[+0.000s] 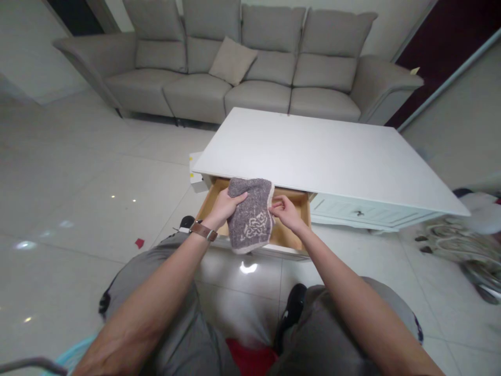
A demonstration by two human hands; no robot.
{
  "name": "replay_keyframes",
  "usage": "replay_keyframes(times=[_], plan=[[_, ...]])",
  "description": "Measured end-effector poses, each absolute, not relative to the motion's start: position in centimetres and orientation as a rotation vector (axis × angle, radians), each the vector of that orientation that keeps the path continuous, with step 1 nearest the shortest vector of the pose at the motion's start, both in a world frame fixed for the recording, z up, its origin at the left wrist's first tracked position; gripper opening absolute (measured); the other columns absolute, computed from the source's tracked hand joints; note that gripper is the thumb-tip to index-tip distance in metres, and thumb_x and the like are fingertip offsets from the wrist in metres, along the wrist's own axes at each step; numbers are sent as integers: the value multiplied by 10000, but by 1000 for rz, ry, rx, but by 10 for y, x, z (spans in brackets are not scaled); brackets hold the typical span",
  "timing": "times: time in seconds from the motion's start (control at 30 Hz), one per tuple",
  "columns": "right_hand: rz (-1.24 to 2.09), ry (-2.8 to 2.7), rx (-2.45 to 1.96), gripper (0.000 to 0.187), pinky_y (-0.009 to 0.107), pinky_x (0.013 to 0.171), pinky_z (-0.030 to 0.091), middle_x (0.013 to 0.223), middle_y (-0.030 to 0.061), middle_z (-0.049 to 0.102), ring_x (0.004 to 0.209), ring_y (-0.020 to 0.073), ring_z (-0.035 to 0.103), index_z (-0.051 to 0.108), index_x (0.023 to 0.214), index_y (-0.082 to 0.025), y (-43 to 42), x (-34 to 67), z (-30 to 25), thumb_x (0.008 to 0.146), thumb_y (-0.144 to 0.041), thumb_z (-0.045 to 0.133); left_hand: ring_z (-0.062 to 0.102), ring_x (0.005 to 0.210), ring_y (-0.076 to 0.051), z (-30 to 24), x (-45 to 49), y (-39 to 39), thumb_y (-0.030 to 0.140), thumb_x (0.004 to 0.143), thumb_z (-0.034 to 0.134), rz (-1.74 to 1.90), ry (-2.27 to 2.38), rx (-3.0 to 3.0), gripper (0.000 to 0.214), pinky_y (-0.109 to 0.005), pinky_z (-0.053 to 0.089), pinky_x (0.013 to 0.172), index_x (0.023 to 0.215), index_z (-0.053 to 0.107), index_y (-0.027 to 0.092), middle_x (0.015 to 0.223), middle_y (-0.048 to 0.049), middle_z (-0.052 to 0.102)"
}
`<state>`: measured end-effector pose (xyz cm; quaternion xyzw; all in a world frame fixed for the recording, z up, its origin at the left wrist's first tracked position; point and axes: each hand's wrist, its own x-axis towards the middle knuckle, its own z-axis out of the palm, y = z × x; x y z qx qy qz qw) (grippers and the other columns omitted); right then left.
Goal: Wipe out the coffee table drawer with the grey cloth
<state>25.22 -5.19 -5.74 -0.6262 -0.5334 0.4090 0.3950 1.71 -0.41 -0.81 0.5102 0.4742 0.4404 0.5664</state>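
Observation:
A folded grey cloth (250,214) with a pale border and a pale swirling pattern is held up over the pulled-out drawer (291,241). My left hand (226,208) grips its left side, thumb lying across the front. At the right border, my right hand (285,210) pinches the cloth's edge between thumb and fingers. The drawer has a light wooden inside and juts from the white coffee table (313,149). Much of the drawer's inside is hidden behind the cloth and my hands.
A grey sofa (258,99) with a beige cushion (234,61) stands behind the table. Beside the table's left end is a white box (199,183). A red scrap (140,243) lies on the tiled floor. Several things are piled at the right, and something red (250,357) lies between my legs.

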Motion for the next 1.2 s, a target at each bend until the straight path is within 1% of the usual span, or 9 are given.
replay_keyframes(times=[0.17,0.3,0.53,0.73,0.83,0.9,1.0,1.07,1.2], plan=[[240,-1639,-2387,403,501,989,461,1361,176,534,1274,349,476,575,1252,-199,-56,324,-88,858,-278,609,702,1065,-268,-19,12,11,288,785,734,1210,1402,1510,371,-394,522,984,1129,712,152,1151,-114,762],[380,-1680,-2574,567,452,963,471,1565,204,303,1257,346,511,459,1451,-215,-66,360,-126,897,-236,578,685,1110,-270,-29,5,16,299,853,659,1139,1612,1679,364,-382,519,967,1203,667,200,1198,-108,741],[466,-1592,-2541,500,315,871,479,1339,163,511,1034,224,637,504,1409,-169,-61,361,-172,918,-90,458,645,1164,-347,-26,9,18,236,926,527,862,2041,2059,469,-441,499,969,1394,512,217,1283,-159,675],[410,-1572,-2539,465,291,802,462,1307,137,534,959,193,647,529,1366,-190,-64,360,-172,921,-81,447,572,1254,-331,-86,65,27,225,870,563,52,1568,2469,536,-470,506,1004,1402,497,220,1368,-167,580],[416,-1580,-2545,462,291,783,455,1292,129,537,942,191,647,535,1348,-196,-64,360,-172,907,-75,463,521,1319,-350,-132,90,30,210,789,656,-248,1462,2431,571,-575,452,1065,1351,561,252,1419,-166,551],[411,-1583,-2546,460,294,774,452,1285,129,537,934,192,649,537,1343,-195,-64,360,-173,909,-72,449,397,1427,-408,-155,100,34,274,711,753,-349,1482,2390,751,-702,361,1088,1421,510,284,1552,-180,430],[396,-1581,-2550,443,290,765,446,1274,128,538,926,190,652,542,1334,-194,-63,360,-175,922,-75,429,81,1538,-491,-180,106,41,386,586,853,-426,1498,2362,1180,-817,215,1086,1601,255,314,1704,-178,125],[402,-1579,-2563,430,288,770,444,1270,129,534,928,189,653,546,1326,-195,-63,359,-175,929,-79,431,-17,1545,-494,-190,106,46,430,652,804,-404,1513,2355,1199,-833,168,1088,1640,133,323,1724,-143,26],[407,-1577,-2590,419,294,764,447,1264,138,535,934,196,657,546,1329,-193,-61,359,-174,945,-87,413,-56,1561,-434,-202,95,56,434,837,598,-328,1582,2286,952,-814,179,1105,1645,100,355,1733,-59,5]])
